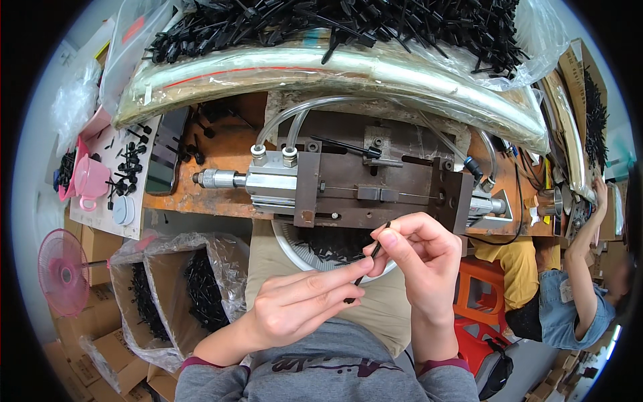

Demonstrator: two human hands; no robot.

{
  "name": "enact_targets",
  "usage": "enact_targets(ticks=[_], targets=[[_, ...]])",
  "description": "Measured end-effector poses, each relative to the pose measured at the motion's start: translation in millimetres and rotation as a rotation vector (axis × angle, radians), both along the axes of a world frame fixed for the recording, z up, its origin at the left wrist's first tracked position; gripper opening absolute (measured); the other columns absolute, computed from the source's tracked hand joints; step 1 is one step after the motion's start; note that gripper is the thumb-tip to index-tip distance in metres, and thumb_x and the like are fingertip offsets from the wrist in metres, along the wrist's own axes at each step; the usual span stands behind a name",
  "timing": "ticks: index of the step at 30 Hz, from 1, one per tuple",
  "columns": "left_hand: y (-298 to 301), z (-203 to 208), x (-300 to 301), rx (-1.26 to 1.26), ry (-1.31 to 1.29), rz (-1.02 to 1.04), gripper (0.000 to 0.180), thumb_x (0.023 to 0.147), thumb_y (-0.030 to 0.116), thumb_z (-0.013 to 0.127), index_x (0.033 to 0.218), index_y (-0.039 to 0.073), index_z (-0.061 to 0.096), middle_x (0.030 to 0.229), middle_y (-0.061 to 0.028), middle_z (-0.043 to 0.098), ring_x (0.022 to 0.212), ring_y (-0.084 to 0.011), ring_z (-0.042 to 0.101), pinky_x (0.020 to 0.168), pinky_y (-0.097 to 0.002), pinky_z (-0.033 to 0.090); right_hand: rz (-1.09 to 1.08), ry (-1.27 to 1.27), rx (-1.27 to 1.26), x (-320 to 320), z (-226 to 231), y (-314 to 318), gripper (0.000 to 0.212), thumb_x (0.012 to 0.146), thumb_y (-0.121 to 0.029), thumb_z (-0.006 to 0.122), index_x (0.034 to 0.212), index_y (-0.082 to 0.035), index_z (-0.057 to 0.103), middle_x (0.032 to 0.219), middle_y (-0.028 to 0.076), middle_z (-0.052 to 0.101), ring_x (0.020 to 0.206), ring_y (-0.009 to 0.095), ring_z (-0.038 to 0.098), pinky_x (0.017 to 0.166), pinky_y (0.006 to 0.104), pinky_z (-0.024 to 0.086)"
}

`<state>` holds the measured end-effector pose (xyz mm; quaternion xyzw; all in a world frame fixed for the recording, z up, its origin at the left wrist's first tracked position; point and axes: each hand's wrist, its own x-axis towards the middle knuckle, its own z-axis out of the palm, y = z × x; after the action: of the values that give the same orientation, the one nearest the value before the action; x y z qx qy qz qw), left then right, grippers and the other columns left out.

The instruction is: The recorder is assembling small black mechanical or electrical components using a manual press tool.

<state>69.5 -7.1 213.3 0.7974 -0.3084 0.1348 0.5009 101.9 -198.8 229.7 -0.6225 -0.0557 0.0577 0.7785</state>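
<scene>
A slim black plastic part (376,250) is held between my two hands, above my lap and in front of the bench. The thumb and fingertips of my right hand (425,264) pinch its upper end. My left hand (305,301) has its fingers closed around the lower portion, and a dark tip shows below them. Behind my hands stands a dark metal fixture (375,194) with a silver air cylinder (271,184) on its left. Another long black part (345,147) lies across the top of the fixture. Under my hands sits a white round basket (293,246) with black parts in it.
A large plastic-lined box (335,70) heaped with black parts spans the back of the bench. Clear air hoses (315,102) arch over the fixture. At left are a pink cup (91,179), a phone (166,151) and a pink fan (63,271). A co-worker (579,295) sits at right.
</scene>
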Motion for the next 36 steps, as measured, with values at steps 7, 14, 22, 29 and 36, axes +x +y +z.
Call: enact_targets(ticks=[7, 14, 22, 29, 36], targets=[[0, -2, 0, -0.011, -0.005, 0.001, 0.029, 0.066, 0.005, 0.083, 0.093, 0.000, 0.075, 0.116, -0.0148, 0.070, 0.081, -0.0207, 0.073, 0.069, -0.0281, 0.061, -0.019, 0.014, 0.016, -2, -1, 2, 0.007, 0.095, 0.000, 0.062, 0.097, 0.006, 0.065, 0.084, 0.012, 0.071, 0.068, 0.012, 0.068, 0.062, 0.0240, 0.057], [1, -2, 0, -0.011, 0.004, 0.015, 0.027, 0.067, 0.005, 0.083, 0.092, 0.000, 0.075, 0.116, -0.0160, 0.070, 0.082, -0.0211, 0.073, 0.068, -0.0283, 0.061, -0.041, 0.005, -0.024, 0, -2, 4, 0.008, 0.094, -0.001, 0.064, 0.097, 0.007, 0.066, 0.082, 0.012, 0.070, 0.066, 0.012, 0.067, 0.061, 0.0240, 0.056], [1, 1, 10, 0.049, -0.003, 0.065, 0.027, 0.066, 0.008, 0.084, 0.090, 0.002, 0.074, 0.117, -0.0144, 0.068, 0.071, -0.0180, 0.067, 0.060, -0.0266, 0.056, -0.400, -0.714, -0.725, 59, 5, 7, 0.024, 0.080, 0.000, 0.074, 0.104, 0.000, 0.070, 0.091, 0.012, 0.069, 0.080, 0.022, 0.066, 0.072, 0.0306, 0.052], [-24, -4, 14, 0.210, -0.114, 0.159, 0.029, 0.065, 0.006, 0.082, 0.091, 0.000, 0.072, 0.118, -0.0154, 0.068, 0.079, -0.0212, 0.065, 0.066, -0.0293, 0.054, -0.197, -0.820, -1.338, 94, 9, 26, 0.006, 0.071, -0.004, 0.069, 0.076, -0.004, 0.066, 0.077, 0.009, 0.063, 0.080, 0.026, 0.061, 0.073, 0.0379, 0.045], [-41, -28, 22, 0.325, -0.263, 0.254, 0.021, 0.072, 0.007, 0.072, 0.091, -0.002, 0.070, 0.123, -0.0148, 0.067, 0.075, -0.0153, 0.062, 0.060, -0.0260, 0.048, -0.196, -0.905, -1.266, 104, 8, 30, 0.007, 0.071, 0.001, 0.063, 0.077, -0.003, 0.062, 0.075, 0.010, 0.060, 0.079, 0.027, 0.060, 0.071, 0.0382, 0.046]])
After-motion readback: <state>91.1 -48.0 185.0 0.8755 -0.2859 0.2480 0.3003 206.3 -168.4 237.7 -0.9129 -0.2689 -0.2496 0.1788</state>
